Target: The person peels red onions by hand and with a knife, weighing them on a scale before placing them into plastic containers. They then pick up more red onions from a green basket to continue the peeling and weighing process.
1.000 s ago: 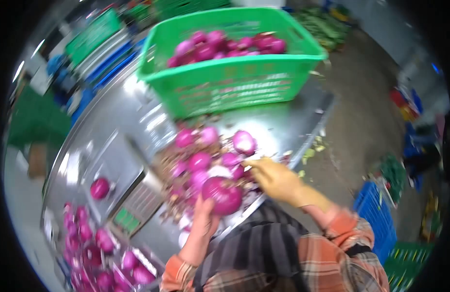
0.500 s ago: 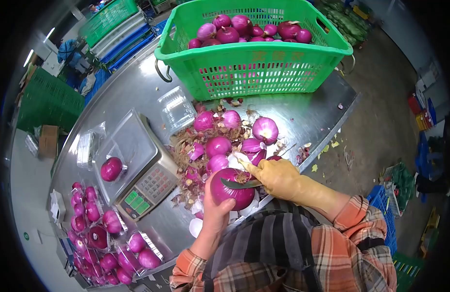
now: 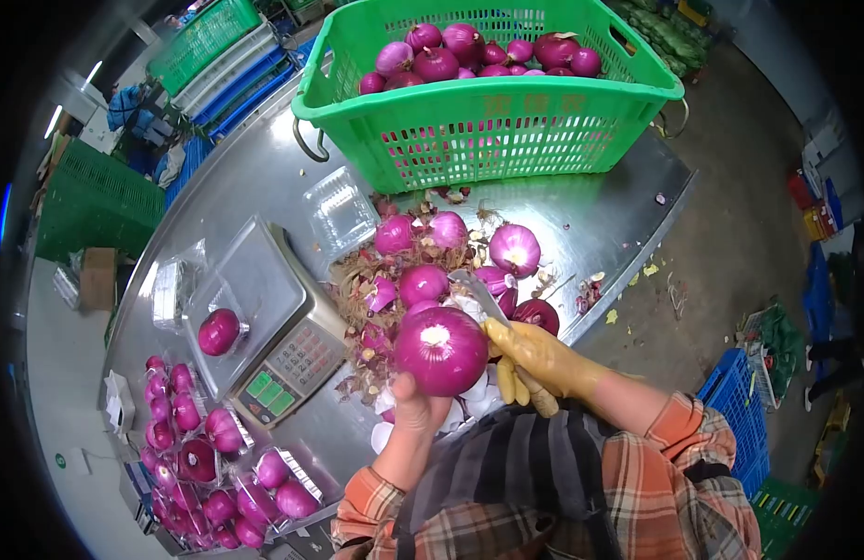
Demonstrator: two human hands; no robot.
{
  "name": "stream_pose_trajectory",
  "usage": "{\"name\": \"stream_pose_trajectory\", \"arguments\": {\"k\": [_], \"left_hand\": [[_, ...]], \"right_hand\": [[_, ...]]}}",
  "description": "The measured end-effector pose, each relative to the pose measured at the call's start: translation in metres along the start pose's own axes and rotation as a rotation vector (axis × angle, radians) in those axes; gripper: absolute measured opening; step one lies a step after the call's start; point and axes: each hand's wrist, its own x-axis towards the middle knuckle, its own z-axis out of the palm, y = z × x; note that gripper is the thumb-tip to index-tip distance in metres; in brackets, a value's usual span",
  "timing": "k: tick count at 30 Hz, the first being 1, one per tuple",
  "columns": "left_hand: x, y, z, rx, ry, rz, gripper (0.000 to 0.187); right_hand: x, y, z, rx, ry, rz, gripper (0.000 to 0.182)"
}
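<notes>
My bare left hand (image 3: pixel 415 408) holds a large red onion (image 3: pixel 440 353) from below, its pale trimmed end facing up. My right hand (image 3: pixel 542 362), in a yellow glove, is closed around a knife (image 3: pixel 480 295); the blade points up and left beyond the onion, apart from its cut end. The knife's handle is mostly hidden in the glove. Just past my hands, several peeled onions (image 3: pixel 422 284) lie among dry skins and root trimmings (image 3: pixel 357 280). A darker red onion (image 3: pixel 535 316) sits beside my right hand.
A green crate (image 3: pixel 492 93) of red onions stands at the back of the metal table (image 3: pixel 618 219). Left of the trimmings is a scale (image 3: pixel 296 359) with one onion (image 3: pixel 219 332) on its pan. Packed onions (image 3: pixel 208 467) crowd the near left, and a clear plastic tray (image 3: pixel 340 213) lies behind the scale.
The knife has come away from the onion's top, and its root tuft is gone, leaving a pale cut spot. My right hand has turned and shifted slightly down.
</notes>
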Motion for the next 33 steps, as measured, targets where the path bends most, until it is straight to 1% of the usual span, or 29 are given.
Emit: {"name": "stream_pose_trajectory", "arguments": {"k": [1, 3, 4, 5, 6, 7, 8, 9, 10, 11, 13, 15, 16, 17, 18, 19, 20, 21, 22, 25, 28, 31, 33], "left_hand": [[-0.001, -0.004, -0.002, 0.001, 0.013, -0.018, 0.103], [-0.005, -0.011, -0.014, 0.052, 0.037, -0.076, 0.102], [-0.004, -0.007, -0.011, 0.165, 0.035, -0.053, 0.099], [0.0, 0.0, -0.001, 0.276, 0.031, -0.028, 0.095], [0.001, 0.008, 0.008, 0.388, 0.026, -0.001, 0.092], [-0.002, 0.02, 0.013, 0.299, 0.033, -0.163, 0.066], [-0.003, 0.023, 0.017, 0.261, -0.003, -0.185, 0.067], [-0.004, 0.026, 0.019, 0.222, -0.038, -0.205, 0.067], [-0.004, 0.027, 0.019, 0.185, -0.073, -0.225, 0.068], [-0.002, 0.024, 0.016, 0.09, -0.064, -0.216, 0.068], [0.0, 0.017, 0.007, 0.056, 0.01, -0.214, 0.075], [0.0, 0.018, 0.008, 0.006, 0.071, -0.252, 0.084], [0.0, 0.018, 0.004, -0.077, 0.015, -0.283, 0.086], [-0.001, 0.017, -0.004, -0.158, -0.041, -0.317, 0.089], [-0.002, 0.016, -0.008, -0.24, -0.095, -0.353, 0.091], [-0.003, 0.018, -0.002, -0.177, -0.052, -0.347, 0.096], [-0.002, 0.019, -0.001, -0.202, -0.072, -0.384, 0.092], [-0.002, 0.02, -0.001, -0.229, -0.092, -0.423, 0.089], [-0.003, 0.02, -0.001, -0.254, -0.112, -0.464, 0.086], [-0.005, 0.016, 0.002, -0.335, -0.016, -0.531, 0.086], [-0.007, 0.018, 0.004, -0.359, -0.195, -0.495, 0.083], [-0.013, 0.013, -0.001, -0.109, 0.072, -0.341, 0.091], [-0.014, 0.01, -0.006, -0.053, 0.111, -0.222, 0.086]], "right_hand": [[0.002, -0.003, 0.0, 0.005, -0.009, 0.046, 0.061], [0.0, -0.006, 0.001, -0.029, 0.036, -0.019, 0.063], [-0.001, -0.008, 0.001, -0.047, 0.061, -0.051, 0.065], [0.0, -0.005, -0.006, 0.023, 0.038, -0.04, 0.063], [-0.002, -0.008, -0.007, 0.018, 0.073, -0.086, 0.06], [-0.005, -0.011, -0.006, 0.014, 0.106, -0.13, 0.06], [-0.007, -0.013, -0.005, 0.011, 0.136, -0.173, 0.06], [-0.005, -0.011, -0.002, -0.029, 0.138, -0.278, 0.063], [-0.004, -0.008, 0.001, -0.121, 0.139, -0.349, 0.056], [-0.003, -0.004, 0.005, -0.211, 0.146, -0.421, 0.048], [-0.003, -0.003, 0.011, -0.203, 0.138, -0.498, 0.039], [-0.006, -0.004, 0.002, -0.162, 0.15, -0.338, 0.037], [-0.006, -0.007, -0.004, -0.143, 0.157, -0.261, 0.036], [-0.005, -0.014, -0.008, -0.515, 0.22, -0.329, 0.035], [-0.002, -0.008, -0.01, -0.68, 0.233, -0.423, 0.037], [0.004, -0.002, -0.011, -0.847, 0.246, -0.516, 0.039], [0.006, -0.001, -0.012, -1.018, 0.26, -0.609, 0.041], [0.005, -0.002, -0.013, -1.129, 0.167, -0.528, 0.052], [0.005, -0.01, -0.008, -1.181, 0.141, -0.504, 0.056], [0.007, -0.028, 0.004, -1.359, 0.072, -0.434, 0.072], [0.009, -0.024, 0.003, -1.464, 0.056, -0.51, 0.073], [0.012, -0.015, -0.011, -1.377, 0.091, -0.488, 0.06], [0.007, -0.015, -0.013, -1.379, 0.111, -0.48, 0.059]]}}
